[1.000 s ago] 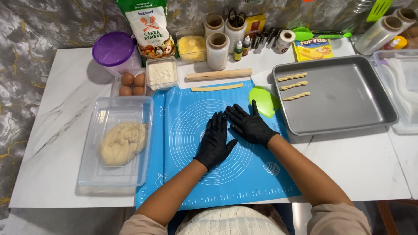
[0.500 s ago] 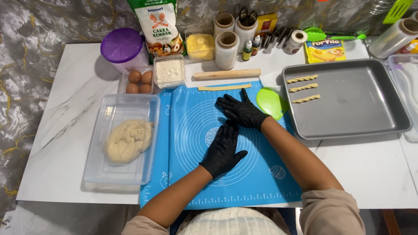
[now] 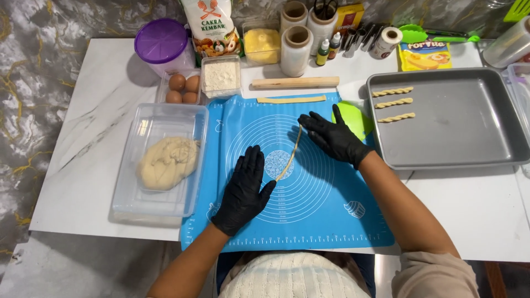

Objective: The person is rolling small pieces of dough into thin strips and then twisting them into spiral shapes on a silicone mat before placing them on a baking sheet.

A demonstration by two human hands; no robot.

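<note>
On the blue mat, both gloved hands roll a dough strand

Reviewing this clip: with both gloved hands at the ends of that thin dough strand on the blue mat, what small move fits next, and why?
Probably roll the two ends in opposite directions to twist it. The dough strand lies thin and untwisted on the blue mat, the left hand at its near end and the right hand at its far end, while three twisted sticks already lie in the metal tray.
</note>
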